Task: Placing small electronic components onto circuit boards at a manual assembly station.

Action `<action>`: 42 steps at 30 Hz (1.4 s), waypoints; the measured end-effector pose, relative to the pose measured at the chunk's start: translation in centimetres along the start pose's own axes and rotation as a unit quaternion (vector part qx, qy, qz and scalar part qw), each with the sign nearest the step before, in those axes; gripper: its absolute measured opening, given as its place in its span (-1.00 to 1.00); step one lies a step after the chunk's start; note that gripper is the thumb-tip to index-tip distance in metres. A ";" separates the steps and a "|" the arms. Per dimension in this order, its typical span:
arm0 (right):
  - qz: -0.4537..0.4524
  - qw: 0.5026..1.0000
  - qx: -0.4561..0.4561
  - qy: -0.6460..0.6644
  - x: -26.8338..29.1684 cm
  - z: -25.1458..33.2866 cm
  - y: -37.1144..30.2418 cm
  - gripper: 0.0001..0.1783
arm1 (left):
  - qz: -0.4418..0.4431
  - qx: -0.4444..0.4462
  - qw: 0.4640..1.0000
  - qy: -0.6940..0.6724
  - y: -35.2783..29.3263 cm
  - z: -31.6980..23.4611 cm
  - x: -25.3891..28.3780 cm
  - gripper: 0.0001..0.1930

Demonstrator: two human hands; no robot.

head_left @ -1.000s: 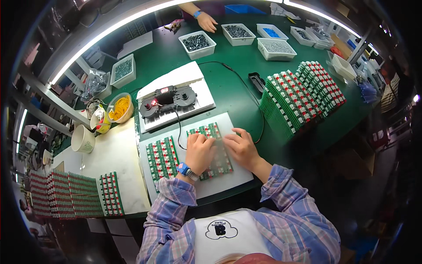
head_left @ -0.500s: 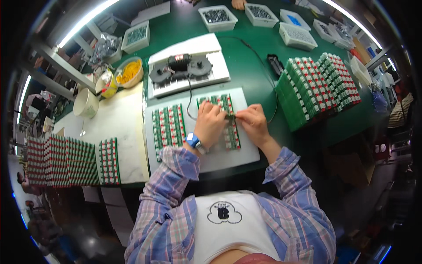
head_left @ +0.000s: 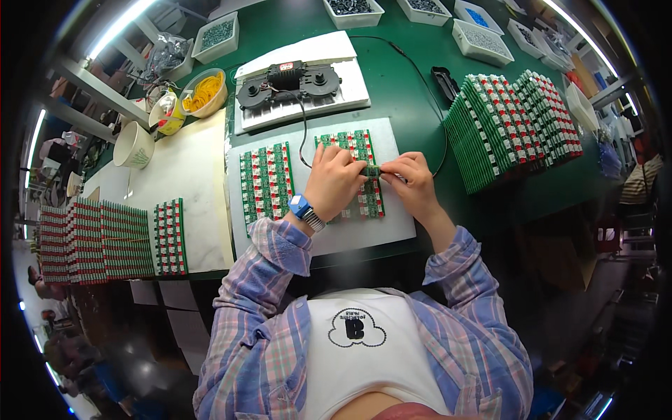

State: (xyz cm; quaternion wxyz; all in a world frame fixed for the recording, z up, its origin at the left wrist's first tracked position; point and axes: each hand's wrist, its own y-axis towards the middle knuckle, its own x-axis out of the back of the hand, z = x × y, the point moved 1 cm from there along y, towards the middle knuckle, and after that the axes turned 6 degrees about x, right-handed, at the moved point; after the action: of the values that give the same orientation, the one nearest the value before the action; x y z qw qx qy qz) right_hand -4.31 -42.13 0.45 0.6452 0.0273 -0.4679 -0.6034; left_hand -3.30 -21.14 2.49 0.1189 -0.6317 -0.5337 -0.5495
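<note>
The left hand (head_left: 334, 180) pinches one end of a small green circuit board (head_left: 372, 171), and the right hand (head_left: 411, 180) pinches the other, fingertips closed at both ends. The board sits over a panel of circuit boards (head_left: 361, 142) on a pale mat (head_left: 401, 210); whether they touch is unclear. It should handle as light, stiff and rather fragile, best gripped by its bare edges, clear of components.

Around, from the left: stacked panels (head_left: 105, 241), a single panel (head_left: 169, 238) beside them, a cup (head_left: 134, 145), a tub of yellow pieces (head_left: 204, 94) and another panel (head_left: 266, 182) on the mat. Beyond the mat stands a black twin-wheeled device (head_left: 288, 84); its cable (head_left: 303, 129) runs down close to the left hand, the likeliest snag. Taller stacks of panels (head_left: 490, 129) rise well right of the right hand.
</note>
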 end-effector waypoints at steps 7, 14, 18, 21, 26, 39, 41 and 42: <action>0.008 1.000 -0.006 0.000 -0.1 0.0 -0.4 -0.76 | -0.009 0.006 0.997 -0.073 -0.4 0.4 -0.5 -0.76; 0.009 1.000 -0.001 -0.002 -0.6 -0.4 -1.1 -0.78 | 0.010 0.008 0.994 -0.104 -0.7 0.7 -0.7 -0.75; 0.027 0.997 0.042 -0.064 -0.6 -0.3 -1.2 -0.79 | 0.000 -0.002 0.998 -0.056 -0.6 0.4 -0.6 -0.76; 0.045 0.995 0.033 -0.085 -0.6 -0.1 -1.5 -0.74 | 0.012 0.009 1.000 -0.021 -0.6 0.1 -0.6 -0.76; 0.035 0.996 0.016 -0.085 -0.8 0.2 -1.8 -0.65 | 0.003 0.015 1.000 -0.007 -0.9 -0.1 -1.0 -0.75; 0.056 0.996 -0.011 -0.061 -0.6 0.2 -1.7 -0.57 | 0.038 0.020 0.999 0.010 -1.4 -0.4 -0.5 -0.67; 0.055 0.997 -0.016 -0.055 -0.6 0.2 -1.6 -0.57 | 0.055 0.024 0.998 0.011 -1.3 -0.3 -0.4 -0.64; 0.054 0.997 -0.015 -0.055 -0.6 0.2 -1.6 -0.57 | 0.054 0.024 0.998 0.012 -1.3 -0.3 -0.4 -0.64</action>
State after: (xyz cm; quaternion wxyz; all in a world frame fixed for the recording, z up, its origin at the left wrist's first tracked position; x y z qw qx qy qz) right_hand -5.48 -41.95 -0.77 0.6507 -0.0411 -0.4943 -0.5750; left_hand -4.46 -21.06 1.72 0.1697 -0.6499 -0.5109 -0.5366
